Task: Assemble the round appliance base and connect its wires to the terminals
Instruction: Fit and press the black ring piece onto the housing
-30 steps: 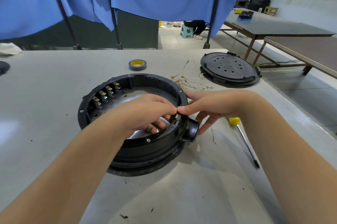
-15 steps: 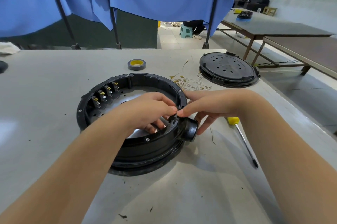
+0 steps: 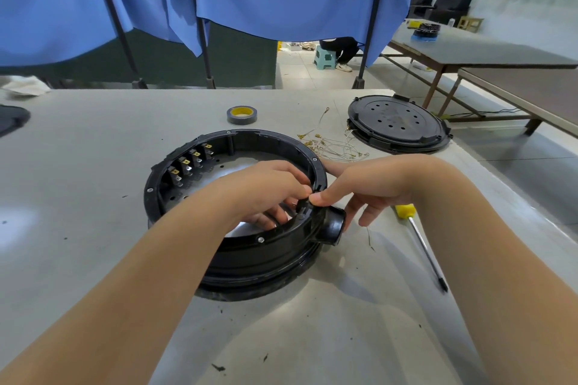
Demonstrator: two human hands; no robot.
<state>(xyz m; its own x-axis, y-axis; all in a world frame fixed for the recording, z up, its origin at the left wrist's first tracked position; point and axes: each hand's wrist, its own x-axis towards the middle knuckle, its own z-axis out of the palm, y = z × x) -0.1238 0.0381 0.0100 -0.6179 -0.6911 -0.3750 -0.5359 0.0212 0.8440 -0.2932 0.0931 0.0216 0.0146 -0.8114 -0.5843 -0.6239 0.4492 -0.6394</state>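
The round black appliance base [image 3: 194, 162] lies open side up on the grey table, with a row of brass terminals [image 3: 187, 165] on its inner left wall. My left hand [image 3: 266, 190] reaches inside the ring, fingertips pinching a small black part [image 3: 301, 204] at the right rim. My right hand [image 3: 369, 187] meets it from outside, thumb pressed on the same part, other fingers spread beside the side socket [image 3: 333, 226]. A heap of thin loose wires [image 3: 331, 146] with ring ends lies behind the hands.
A flat black round cover [image 3: 398, 126] lies at the back right. A tape roll [image 3: 242, 114] with a yellow core sits behind the base. A yellow-handled screwdriver [image 3: 419, 243] lies to the right. Blue cloth hangs on stands behind the table; other tables stand at right.
Both hands stay pinched at the base's right rim. The fingertips have shifted slightly down along the rim toward the side socket; the base has barely moved.
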